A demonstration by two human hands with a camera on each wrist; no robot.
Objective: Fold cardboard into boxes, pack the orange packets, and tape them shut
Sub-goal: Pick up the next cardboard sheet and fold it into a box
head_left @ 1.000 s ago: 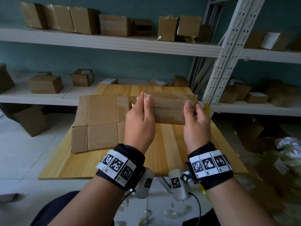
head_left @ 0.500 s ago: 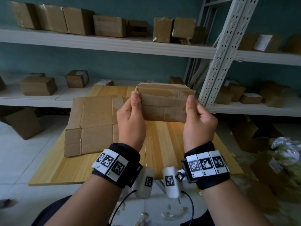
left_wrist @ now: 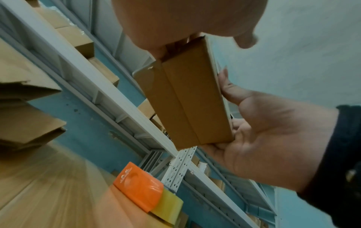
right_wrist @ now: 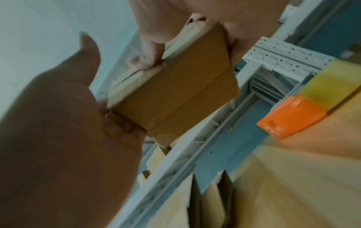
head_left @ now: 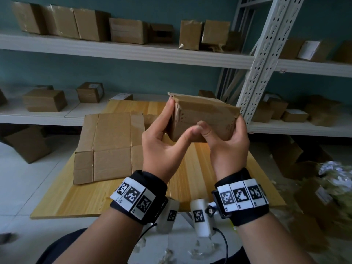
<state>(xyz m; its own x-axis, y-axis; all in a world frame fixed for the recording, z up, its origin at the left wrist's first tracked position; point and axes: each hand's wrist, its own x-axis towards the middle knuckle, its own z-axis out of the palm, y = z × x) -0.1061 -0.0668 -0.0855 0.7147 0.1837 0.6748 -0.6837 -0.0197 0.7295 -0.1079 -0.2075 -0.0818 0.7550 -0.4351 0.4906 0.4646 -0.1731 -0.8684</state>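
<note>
We clasp small brown taped cardboard box [head_left: 204, 119] with left hand [head_left: 163, 138] and right hand [head_left: 226, 141], fingers curled round ends; best press tape edges flat, keep corners square.

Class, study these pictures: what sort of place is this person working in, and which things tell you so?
Probably a small packing or stock room. White metal shelving holds many cardboard boxes, flattened cardboard lies on a wooden table, and both hands hold a small box.

box [head_left: 205, 119] contents: hidden | tape dispenser [right_wrist: 293, 114]: blurred, partly cut off
</note>
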